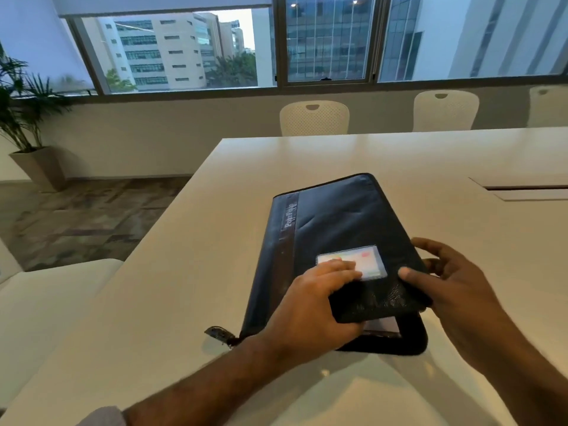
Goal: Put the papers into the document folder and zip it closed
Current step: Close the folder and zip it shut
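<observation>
A black zippered document folder (335, 229) lies on the white table (190, 272), its cover down but gaping at the near edge, where a strip of white paper (382, 325) shows inside. A clear card window (353, 261) sits on the cover. My left hand (313, 305) grips the cover's near edge, fingers on top and thumb beneath. My right hand (451, 284) holds the folder's right near corner, thumb on the cover and fingers along the side. The zipper pull (219, 333) lies on the table at the folder's near left corner.
White chairs (313, 118) stand along the far side of the table under the windows. A cable hatch (528, 190) is set into the tabletop at the right. A potted plant (27, 127) stands on the floor at the far left. Another white surface (46, 296) lies left of the table.
</observation>
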